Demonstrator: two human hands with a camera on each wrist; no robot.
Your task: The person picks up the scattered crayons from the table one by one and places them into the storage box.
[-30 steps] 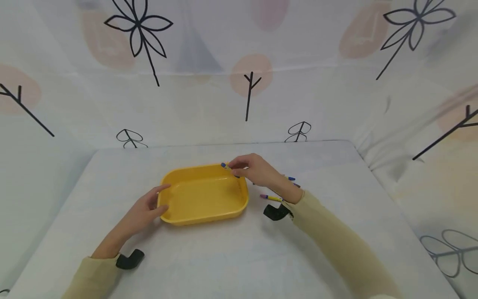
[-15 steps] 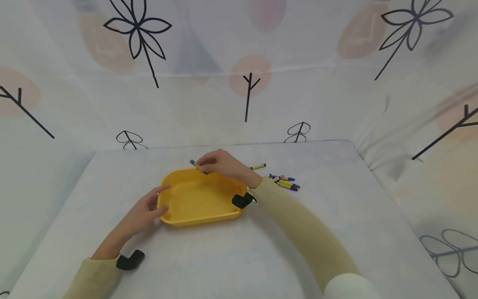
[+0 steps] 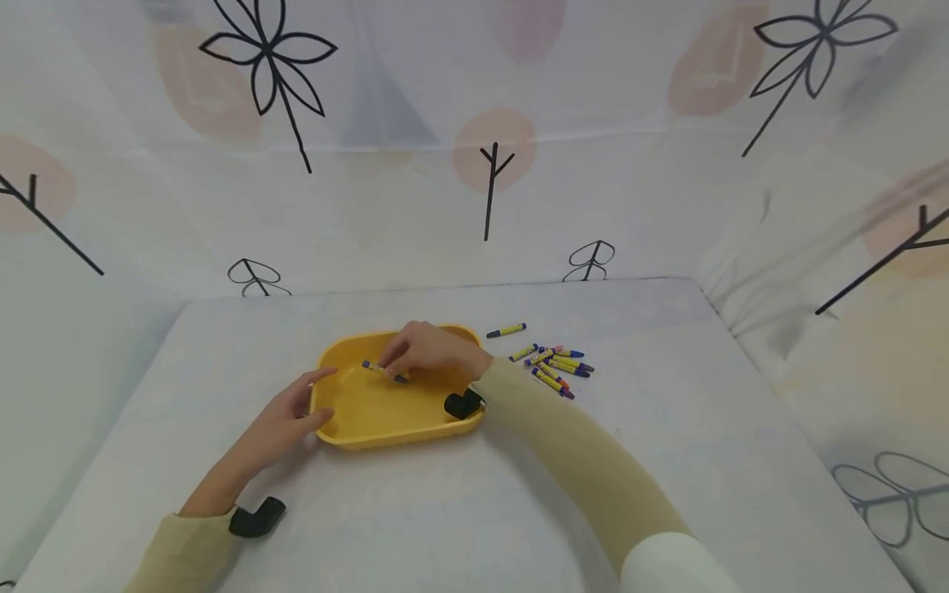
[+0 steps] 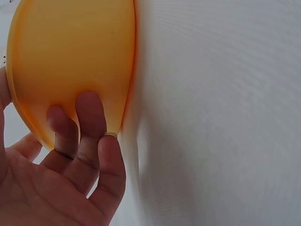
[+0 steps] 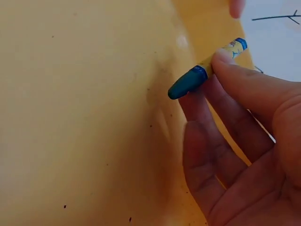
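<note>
My right hand [image 3: 426,346] is over the inside of a yellow tray [image 3: 393,417], pinching a crayon [image 3: 373,366] between thumb and fingers. In the right wrist view this crayon [image 5: 188,84] shows a dark teal tip and a yellow-and-blue wrapper, slanted close over the tray floor. At the tray's left end, my left hand [image 3: 285,416] holds the rim, thumb and forefinger reaching over it. Seen from the left wrist, the other fingers [image 4: 90,110] bend against the outside of the tray wall [image 4: 70,56].
Right of the tray, several crayons [image 3: 550,382] lie in a loose heap on the white-covered table [image 3: 460,511]. One crayon [image 3: 507,330] lies apart, behind the heap. A patterned cloth [image 3: 385,206] hangs along the back and sides.
My right hand has carried the crayon leftward across the tray's back rim, then lowered it inside. The heap, partly covered by the arm before, shows fully. My left hand stays at the rim.
</note>
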